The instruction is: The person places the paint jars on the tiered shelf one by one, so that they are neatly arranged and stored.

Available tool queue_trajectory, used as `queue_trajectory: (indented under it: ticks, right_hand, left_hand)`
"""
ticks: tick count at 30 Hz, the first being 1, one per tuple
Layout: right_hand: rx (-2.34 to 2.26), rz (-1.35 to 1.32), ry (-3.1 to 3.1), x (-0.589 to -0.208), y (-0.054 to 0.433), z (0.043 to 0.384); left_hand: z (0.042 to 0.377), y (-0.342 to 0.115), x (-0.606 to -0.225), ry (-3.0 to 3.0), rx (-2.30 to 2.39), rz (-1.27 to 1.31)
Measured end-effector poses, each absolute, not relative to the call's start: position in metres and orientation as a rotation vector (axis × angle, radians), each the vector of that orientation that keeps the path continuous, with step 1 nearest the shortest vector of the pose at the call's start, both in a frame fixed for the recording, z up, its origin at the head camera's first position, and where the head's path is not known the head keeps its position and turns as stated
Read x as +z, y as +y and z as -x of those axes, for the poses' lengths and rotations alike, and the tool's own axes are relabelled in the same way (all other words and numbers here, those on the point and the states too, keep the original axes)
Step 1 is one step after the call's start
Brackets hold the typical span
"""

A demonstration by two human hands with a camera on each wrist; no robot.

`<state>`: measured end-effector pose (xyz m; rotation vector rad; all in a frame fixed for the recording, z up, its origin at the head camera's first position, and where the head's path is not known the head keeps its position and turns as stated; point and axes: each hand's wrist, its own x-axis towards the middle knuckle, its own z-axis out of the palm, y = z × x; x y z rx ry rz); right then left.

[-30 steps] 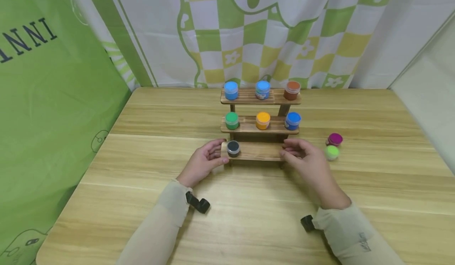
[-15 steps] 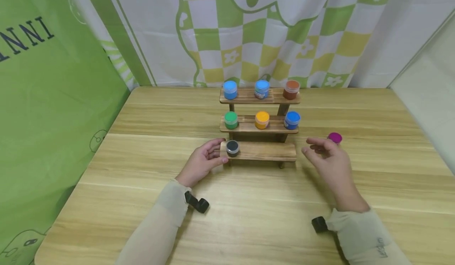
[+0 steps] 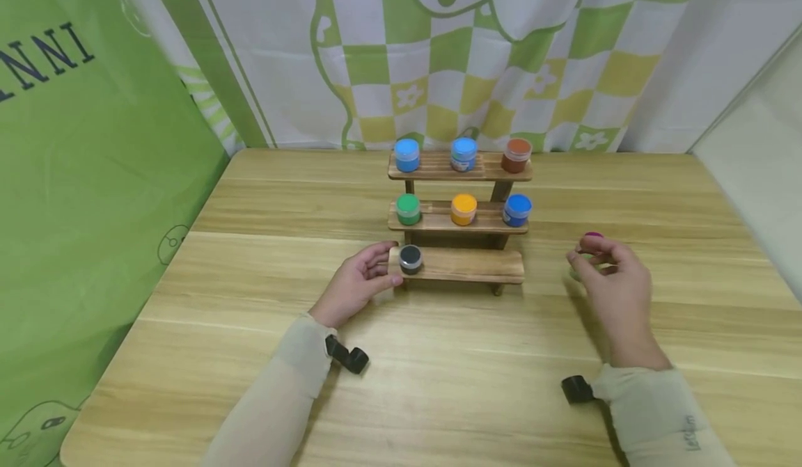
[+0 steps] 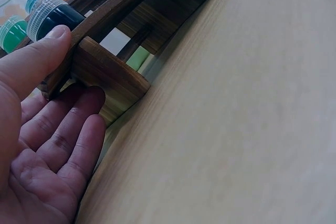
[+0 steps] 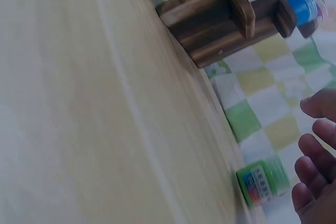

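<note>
My left hand [image 3: 352,285] holds the left end of the bottom shelf of a three-tier wooden stand [image 3: 473,265]. In the left wrist view its thumb [image 4: 44,59] lies by the shelf's edge, near the black paint jar [image 4: 55,18], with the fingers below. My right hand [image 3: 617,296] hovers right of the stand with bent, separated fingers and nothing between them. Just beyond its fingers stands a light green paint jar [image 5: 260,182], mostly hidden in the head view. Behind the hand only a sliver of the magenta jar [image 3: 594,234] shows.
Light blue [image 3: 407,155], blue [image 3: 464,154] and brown [image 3: 516,156] jars line the top shelf. Green [image 3: 408,209], orange [image 3: 464,209] and dark blue [image 3: 517,210] jars fill the middle one. A patterned curtain [image 3: 407,70] hangs behind the wooden table [image 3: 401,397].
My right hand has left the right end of the bottom shelf and moved right to the light green jar, covering most of it and the magenta jar. My left hand has stayed put.
</note>
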<state>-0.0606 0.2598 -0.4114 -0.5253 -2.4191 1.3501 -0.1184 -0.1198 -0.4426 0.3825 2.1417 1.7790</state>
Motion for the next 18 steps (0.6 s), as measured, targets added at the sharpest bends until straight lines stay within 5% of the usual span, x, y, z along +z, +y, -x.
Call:
queue_trajectory:
  ticks: [18]
  right_hand:
    - [1.383,0.555,-2.669,-0.424,0.296,0.059]
  left_hand:
    - [0.118,-0.120,-0.443,2.148,1.779,-0.386]
